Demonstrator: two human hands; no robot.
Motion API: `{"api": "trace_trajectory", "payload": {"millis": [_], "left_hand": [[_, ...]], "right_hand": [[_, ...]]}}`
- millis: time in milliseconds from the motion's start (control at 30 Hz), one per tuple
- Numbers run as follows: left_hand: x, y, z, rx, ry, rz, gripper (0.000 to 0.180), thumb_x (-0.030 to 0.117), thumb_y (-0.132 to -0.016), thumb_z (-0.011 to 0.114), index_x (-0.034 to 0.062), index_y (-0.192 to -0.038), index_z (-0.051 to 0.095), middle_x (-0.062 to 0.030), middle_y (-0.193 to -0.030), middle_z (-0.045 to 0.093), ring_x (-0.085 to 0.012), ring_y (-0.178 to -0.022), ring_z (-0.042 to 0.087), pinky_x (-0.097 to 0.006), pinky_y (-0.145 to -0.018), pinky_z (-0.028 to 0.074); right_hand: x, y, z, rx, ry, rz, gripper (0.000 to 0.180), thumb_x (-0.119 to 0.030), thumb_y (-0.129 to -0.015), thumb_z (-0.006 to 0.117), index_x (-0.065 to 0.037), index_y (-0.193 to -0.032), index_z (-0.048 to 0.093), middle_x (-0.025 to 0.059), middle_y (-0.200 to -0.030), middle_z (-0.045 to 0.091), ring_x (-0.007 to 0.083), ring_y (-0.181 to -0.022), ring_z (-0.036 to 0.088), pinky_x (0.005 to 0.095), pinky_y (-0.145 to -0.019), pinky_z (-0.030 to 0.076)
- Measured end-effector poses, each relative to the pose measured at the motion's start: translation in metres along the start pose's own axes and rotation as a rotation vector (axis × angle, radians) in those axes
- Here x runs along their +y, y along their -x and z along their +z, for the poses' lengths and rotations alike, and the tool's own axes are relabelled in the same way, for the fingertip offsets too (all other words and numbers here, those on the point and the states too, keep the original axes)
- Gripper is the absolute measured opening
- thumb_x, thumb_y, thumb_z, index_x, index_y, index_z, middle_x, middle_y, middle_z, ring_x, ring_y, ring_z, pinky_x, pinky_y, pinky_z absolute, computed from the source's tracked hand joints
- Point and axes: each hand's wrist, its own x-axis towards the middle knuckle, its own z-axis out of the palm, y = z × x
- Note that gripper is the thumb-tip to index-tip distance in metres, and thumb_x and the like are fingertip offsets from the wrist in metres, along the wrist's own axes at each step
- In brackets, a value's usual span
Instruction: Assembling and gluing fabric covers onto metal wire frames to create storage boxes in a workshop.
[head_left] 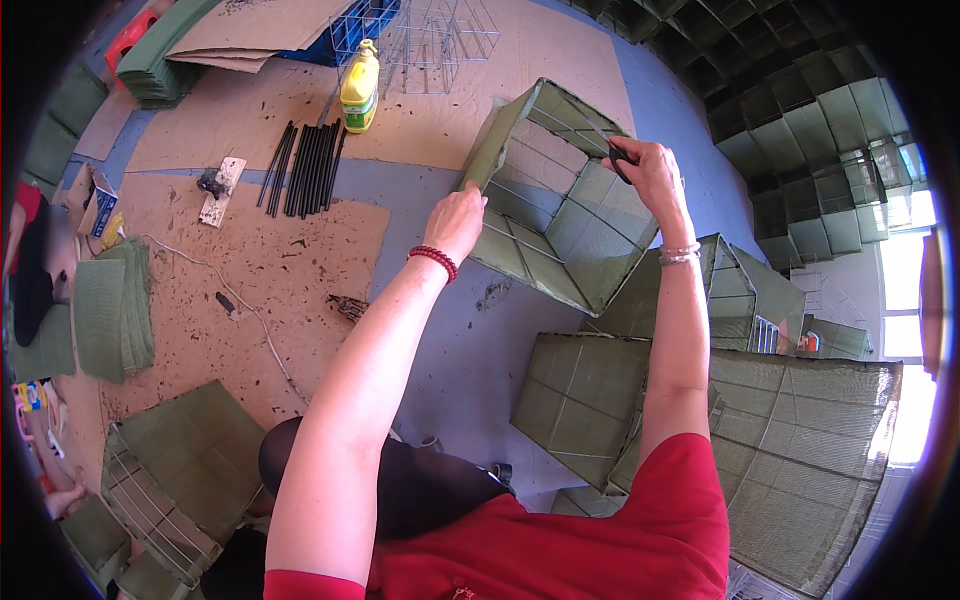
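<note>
My left hand (458,222) is closed on the near left rim of a green mesh box on a wire frame (570,262), which is tilted with its open side toward me. At the box's far right edge, my right hand (650,180) is closed round the black handles of a pair of scissors (622,160). Their thin blades point up and left, over the box's upper rim. I cannot tell whether the blades touch the mesh.
Black sticks (315,170) lie by a yellow jug (361,88) on cardboard. A cord (225,275) crosses the cardboard. Green boxes (800,440) stand at right, with more stacked behind. Green sheets (112,310) are piled at left, near another person (40,260).
</note>
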Motion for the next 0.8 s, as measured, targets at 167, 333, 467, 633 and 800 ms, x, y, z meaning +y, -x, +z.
{"api": "trace_trajectory", "payload": {"millis": [167,333,467,633,800], "left_hand": [[0.001,0.001,-0.002,-0.002,0.004,-0.003,0.021,0.016,-0.093,0.042,-0.0040,-0.092,0.047,-0.0241,-0.073,0.060,-0.0406,-0.076,0.060,-0.047,-0.068,0.046],[0.000,-0.002,-0.001,-0.001,0.015,-0.002,0.022,0.017,-0.093,0.042,-0.0046,-0.091,0.047,-0.0249,-0.074,0.059,-0.0410,-0.077,0.059,-0.047,-0.068,0.046],[-0.002,-0.009,-0.002,0.004,-0.003,0.021,0.023,0.017,-0.093,0.042,-0.0050,-0.091,0.047,-0.0255,-0.074,0.059,-0.0413,-0.078,0.059,-0.047,-0.068,0.045],[0.008,-0.016,-0.006,-0.042,-0.036,0.012,0.022,0.015,-0.091,0.045,-0.0060,-0.092,0.052,-0.0255,-0.077,0.062,-0.0393,-0.079,0.062,-0.046,-0.070,0.050],[0.005,-0.013,-0.002,-0.005,-0.023,0.041,0.022,0.015,-0.092,0.045,-0.0062,-0.090,0.051,-0.0258,-0.075,0.061,-0.0396,-0.078,0.062,-0.047,-0.069,0.050]], "right_hand": [[-0.001,-0.001,0.000,-0.003,0.044,0.025,0.029,-0.010,-0.070,0.068,-0.010,-0.099,0.068,0.0117,-0.071,0.064,0.0230,-0.060,0.061,0.0327,-0.062,0.047],[0.003,0.007,0.000,-0.015,0.015,0.033,0.029,-0.010,-0.071,0.069,-0.009,-0.099,0.068,0.0095,-0.065,0.061,0.0166,-0.056,0.058,0.0286,-0.057,0.045],[-0.012,0.035,0.019,0.067,-0.375,0.168,0.026,-0.009,-0.074,0.068,-0.006,-0.100,0.067,0.0020,-0.059,0.058,0.0060,-0.052,0.048,0.0229,-0.051,0.039],[-0.015,0.070,0.050,0.016,-0.799,0.200,0.020,-0.006,-0.080,0.065,0.000,-0.100,0.063,-0.0031,-0.059,0.053,0.0032,-0.055,0.048,0.0189,-0.052,0.037],[0.020,0.054,0.033,-0.078,-0.812,0.173,0.030,-0.012,-0.081,0.065,0.000,-0.107,0.056,0.0031,-0.073,0.061,0.0075,-0.065,0.054,0.0223,-0.061,0.043]]}}
